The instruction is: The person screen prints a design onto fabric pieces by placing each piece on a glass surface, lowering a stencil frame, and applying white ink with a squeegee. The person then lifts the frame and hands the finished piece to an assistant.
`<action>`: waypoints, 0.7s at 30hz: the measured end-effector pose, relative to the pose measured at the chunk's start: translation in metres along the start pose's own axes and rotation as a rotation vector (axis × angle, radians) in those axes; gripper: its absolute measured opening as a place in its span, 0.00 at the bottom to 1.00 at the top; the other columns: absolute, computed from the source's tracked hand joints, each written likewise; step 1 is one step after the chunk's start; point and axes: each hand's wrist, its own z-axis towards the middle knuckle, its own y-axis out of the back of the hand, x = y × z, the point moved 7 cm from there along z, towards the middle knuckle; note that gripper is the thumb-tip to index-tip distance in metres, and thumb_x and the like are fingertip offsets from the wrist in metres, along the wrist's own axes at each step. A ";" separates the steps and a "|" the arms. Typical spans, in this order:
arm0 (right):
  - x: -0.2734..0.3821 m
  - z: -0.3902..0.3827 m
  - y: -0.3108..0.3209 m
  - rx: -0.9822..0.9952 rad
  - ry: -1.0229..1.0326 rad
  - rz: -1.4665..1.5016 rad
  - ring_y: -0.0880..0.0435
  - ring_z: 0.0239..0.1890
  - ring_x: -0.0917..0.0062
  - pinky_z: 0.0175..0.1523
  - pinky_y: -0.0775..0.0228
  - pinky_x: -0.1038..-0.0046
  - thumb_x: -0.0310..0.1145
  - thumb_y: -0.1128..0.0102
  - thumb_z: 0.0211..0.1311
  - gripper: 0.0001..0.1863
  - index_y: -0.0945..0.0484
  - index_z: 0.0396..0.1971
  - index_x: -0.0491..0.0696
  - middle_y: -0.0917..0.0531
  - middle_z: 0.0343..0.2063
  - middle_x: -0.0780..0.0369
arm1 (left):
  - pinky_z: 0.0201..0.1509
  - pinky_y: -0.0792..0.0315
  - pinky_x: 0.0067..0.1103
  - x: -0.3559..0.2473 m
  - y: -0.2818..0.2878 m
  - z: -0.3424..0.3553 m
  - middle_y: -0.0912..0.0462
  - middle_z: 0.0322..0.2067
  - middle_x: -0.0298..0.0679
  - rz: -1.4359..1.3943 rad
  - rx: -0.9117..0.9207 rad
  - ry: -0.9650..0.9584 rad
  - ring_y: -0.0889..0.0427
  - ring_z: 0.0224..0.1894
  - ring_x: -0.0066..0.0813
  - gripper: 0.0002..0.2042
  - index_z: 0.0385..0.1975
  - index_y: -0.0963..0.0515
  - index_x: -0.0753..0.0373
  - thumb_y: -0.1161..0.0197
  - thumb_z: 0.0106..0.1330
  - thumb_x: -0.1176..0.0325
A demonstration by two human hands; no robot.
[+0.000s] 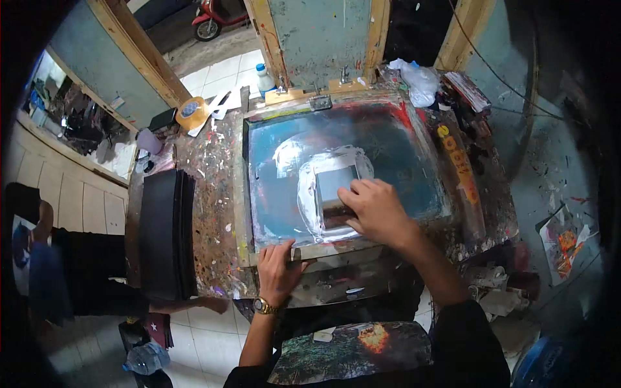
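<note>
A screen-printing frame (240,213) with a blue-green mesh lies on the worktable, white ink (307,200) smeared around a rectangle in its middle. My right hand (375,210) is closed over the top of a squeegee (336,212), which stands on the mesh at the near part of that rectangle. Its grip is partly hidden under my fingers. At the frame's near left edge, my left hand (277,271) has its fingers hooked over the rim and its thumb against the front side. A gold watch (264,306) circles the left wrist.
A stack of black sheets (160,233) lies on the table's left side, with a tape roll (192,114) behind it. Hinge clamps (320,102) sit at the far edge, near a white plastic bag (419,83). Another person's arm (187,305) reaches in at the left.
</note>
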 end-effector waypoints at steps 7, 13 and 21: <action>-0.003 -0.004 -0.031 -0.153 0.005 -0.077 0.16 0.40 0.66 0.44 0.25 0.62 0.35 0.27 0.50 0.14 0.20 0.37 0.52 0.20 0.32 0.61 | 0.49 0.30 0.35 -0.003 0.002 0.005 0.18 0.39 0.40 -0.077 0.014 0.005 0.21 0.40 0.41 0.32 0.50 0.23 0.61 0.18 0.41 0.71; -0.070 0.093 -0.035 -0.209 0.054 -0.060 0.16 0.42 0.58 0.44 0.25 0.57 0.50 0.26 0.56 0.22 0.24 0.36 0.49 0.19 0.34 0.58 | 0.48 0.30 0.34 0.004 -0.010 -0.003 0.18 0.37 0.39 -0.065 -0.017 -0.018 0.21 0.39 0.41 0.29 0.46 0.22 0.61 0.17 0.40 0.70; -0.090 0.097 -0.051 -0.135 0.023 -0.057 0.14 0.38 0.56 0.41 0.23 0.56 0.46 0.27 0.56 0.20 0.24 0.36 0.49 0.18 0.32 0.57 | 0.49 0.30 0.35 0.008 -0.025 -0.005 0.19 0.37 0.40 -0.048 0.024 -0.006 0.21 0.40 0.43 0.27 0.46 0.23 0.61 0.18 0.45 0.66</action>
